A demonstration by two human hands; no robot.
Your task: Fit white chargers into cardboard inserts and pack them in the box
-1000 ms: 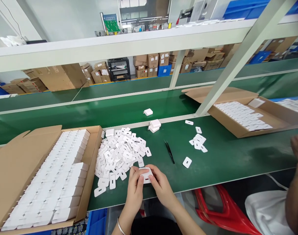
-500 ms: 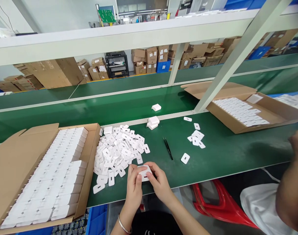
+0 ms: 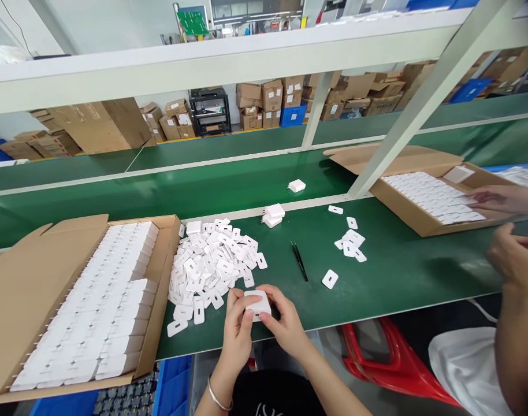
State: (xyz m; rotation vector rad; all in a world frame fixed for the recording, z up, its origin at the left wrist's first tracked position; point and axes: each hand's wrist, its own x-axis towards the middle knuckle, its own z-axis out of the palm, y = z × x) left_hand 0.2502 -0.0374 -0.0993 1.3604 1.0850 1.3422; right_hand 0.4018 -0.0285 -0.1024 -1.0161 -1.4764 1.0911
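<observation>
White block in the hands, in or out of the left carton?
Out: the left hand and right hand hold the white block, right of the carton.

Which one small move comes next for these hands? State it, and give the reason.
Probably press the slotted end of the white charger evenly with the fingers: the left hand and right hand both grip it, its slot faces the camera, and loose slotted plates lie piled nearby. Whether a plate sits flush on it is too small to tell.
</observation>
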